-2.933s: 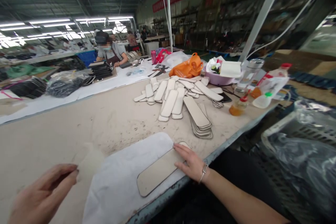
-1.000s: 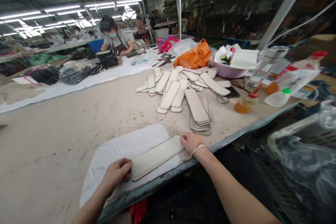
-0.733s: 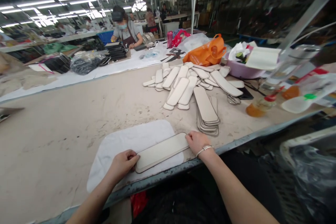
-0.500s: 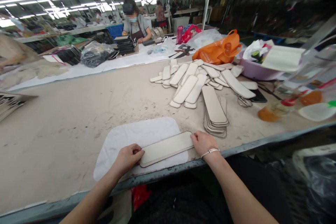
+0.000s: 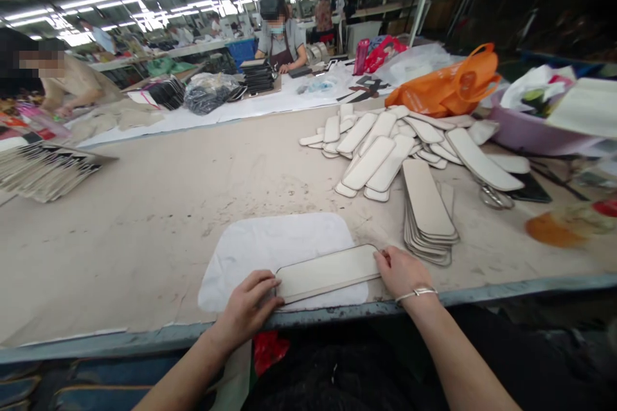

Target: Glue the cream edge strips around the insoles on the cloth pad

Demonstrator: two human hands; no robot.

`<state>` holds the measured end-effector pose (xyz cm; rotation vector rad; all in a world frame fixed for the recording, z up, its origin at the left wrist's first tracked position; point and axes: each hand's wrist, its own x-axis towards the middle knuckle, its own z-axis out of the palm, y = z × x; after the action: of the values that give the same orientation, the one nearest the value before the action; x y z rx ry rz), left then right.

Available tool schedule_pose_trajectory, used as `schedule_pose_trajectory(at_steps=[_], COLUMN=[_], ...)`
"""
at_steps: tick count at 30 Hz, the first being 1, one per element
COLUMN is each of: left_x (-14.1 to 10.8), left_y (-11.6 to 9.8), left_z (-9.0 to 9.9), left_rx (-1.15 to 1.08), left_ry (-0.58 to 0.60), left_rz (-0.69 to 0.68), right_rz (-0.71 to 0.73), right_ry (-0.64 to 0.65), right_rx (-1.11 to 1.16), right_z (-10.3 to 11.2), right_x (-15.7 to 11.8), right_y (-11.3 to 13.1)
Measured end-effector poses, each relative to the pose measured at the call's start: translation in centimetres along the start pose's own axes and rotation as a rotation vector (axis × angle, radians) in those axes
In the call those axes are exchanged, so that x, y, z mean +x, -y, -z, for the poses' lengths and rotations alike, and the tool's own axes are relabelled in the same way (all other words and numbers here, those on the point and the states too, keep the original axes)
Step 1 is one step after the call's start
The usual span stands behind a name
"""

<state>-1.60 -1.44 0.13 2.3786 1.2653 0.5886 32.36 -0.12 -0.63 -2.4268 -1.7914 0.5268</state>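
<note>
A long cream panel with rounded corners and a dark edge (image 5: 328, 271) lies slantwise over a white cloth (image 5: 284, 234) near the table's front edge. My left hand (image 5: 253, 302) grips the panel's left end, thumb and fingers closed on its edge. At the opposite end, my right hand (image 5: 402, 270), with a bracelet on the wrist, pinches the right corner. Just beyond the right hand stands a stack of similar cream panels (image 5: 429, 205), and a loose heap of them (image 5: 373, 154) spreads behind it.
Scissors (image 5: 496, 198) lie right of the stack, near a jar of orange liquid (image 5: 563, 228). An orange bag (image 5: 448, 87) and a purple basin (image 5: 535, 131) stand behind the heap. Layered pieces (image 5: 48, 170) sit at far left. Two co-workers (image 5: 282, 38) are across the table.
The camera view has swung left, so the scene sits further right. The left hand's fingers have spread further along the panel's end; both hands keep hold of it.
</note>
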Motion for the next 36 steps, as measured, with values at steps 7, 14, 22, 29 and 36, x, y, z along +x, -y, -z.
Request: schedule_pose_trajectory(at_steps=[7,14,22,29,36], left_x=[-0.62,-0.87,-0.73,-0.33,-0.5], left_y=[0.03,0.4,0.54,0.62,0.8], left_z=[-0.6,-0.93,-0.96,-0.81,-0.97], left_rx=[0.018,0.021,0.048,0.049,0.043], left_ry=[0.02,-0.026,-0.042,-0.034,-0.012], left_rz=[-0.18,-0.18,-0.218,-0.264,-0.259], right_rz=[0.011,0.005,0.008,-0.01,-0.012], right_ry=[-0.009,0.002,-0.026,-0.026,-0.029], right_rx=[0.005,0.008,0.009,0.007,-0.001], right_z=[-0.3,-0.21,-0.02,0.09,0.03], right_x=[0.04,0.1,-0.02,0.05,-0.07], right_y=[-0.21,-0.14,-0.04,0.01,0.16])
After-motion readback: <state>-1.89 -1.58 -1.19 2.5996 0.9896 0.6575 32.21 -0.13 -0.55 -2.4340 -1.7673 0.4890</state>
